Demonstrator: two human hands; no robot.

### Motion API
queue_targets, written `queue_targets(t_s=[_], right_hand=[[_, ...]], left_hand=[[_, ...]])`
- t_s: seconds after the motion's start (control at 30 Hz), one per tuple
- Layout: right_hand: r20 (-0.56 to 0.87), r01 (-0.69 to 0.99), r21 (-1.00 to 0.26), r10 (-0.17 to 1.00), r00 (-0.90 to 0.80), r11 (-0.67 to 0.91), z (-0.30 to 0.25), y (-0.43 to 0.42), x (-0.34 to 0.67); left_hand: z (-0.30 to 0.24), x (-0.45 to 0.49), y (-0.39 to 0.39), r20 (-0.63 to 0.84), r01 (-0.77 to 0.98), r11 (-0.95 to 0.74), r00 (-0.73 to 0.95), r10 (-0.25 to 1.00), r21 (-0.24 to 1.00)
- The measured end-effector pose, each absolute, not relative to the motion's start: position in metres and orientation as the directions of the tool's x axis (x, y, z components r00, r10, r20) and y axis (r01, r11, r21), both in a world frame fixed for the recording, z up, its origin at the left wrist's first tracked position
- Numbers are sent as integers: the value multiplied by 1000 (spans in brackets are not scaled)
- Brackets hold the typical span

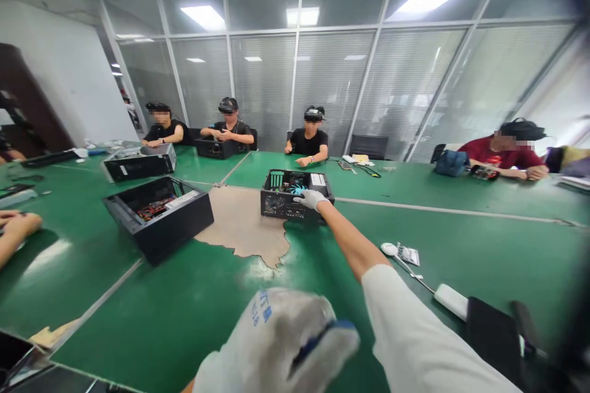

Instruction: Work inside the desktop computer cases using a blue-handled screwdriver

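At the lower middle, close to the camera, my left hand wears a white glove with blue print. Its fingers are curled around something with a blue end, whose kind I cannot make out. My right arm reaches forward across the table to an open black computer case. There my gloved right hand grips the case's near upper edge, with the fingertips partly hidden. A light-blue fan and other parts show inside that case, which stands at the far edge of a brown cardboard sheet.
Another open black computer case stands to the left on the green table. A white cable and a black object lie at right. Several people sit across the table; another person's hand shows at left.
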State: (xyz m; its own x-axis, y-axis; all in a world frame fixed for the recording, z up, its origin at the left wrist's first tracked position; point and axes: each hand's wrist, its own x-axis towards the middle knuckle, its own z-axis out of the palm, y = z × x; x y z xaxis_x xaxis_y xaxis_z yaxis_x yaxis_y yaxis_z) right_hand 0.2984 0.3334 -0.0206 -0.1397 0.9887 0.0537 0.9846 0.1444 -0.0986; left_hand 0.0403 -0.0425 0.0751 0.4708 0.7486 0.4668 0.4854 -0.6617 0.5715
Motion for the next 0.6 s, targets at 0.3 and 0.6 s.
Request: queue_targets(t_s=[0.3, 0.6], right_hand=[[-46, 805, -236, 821, -569, 544, -55, 213, 339], [-321, 649, -503, 574, -754, 571, -85, 152, 333]], left_hand=[[51, 52, 86, 227, 836, -529, 493, 840, 145], [-36, 83, 134, -200, 697, -677, 717, 668, 237]])
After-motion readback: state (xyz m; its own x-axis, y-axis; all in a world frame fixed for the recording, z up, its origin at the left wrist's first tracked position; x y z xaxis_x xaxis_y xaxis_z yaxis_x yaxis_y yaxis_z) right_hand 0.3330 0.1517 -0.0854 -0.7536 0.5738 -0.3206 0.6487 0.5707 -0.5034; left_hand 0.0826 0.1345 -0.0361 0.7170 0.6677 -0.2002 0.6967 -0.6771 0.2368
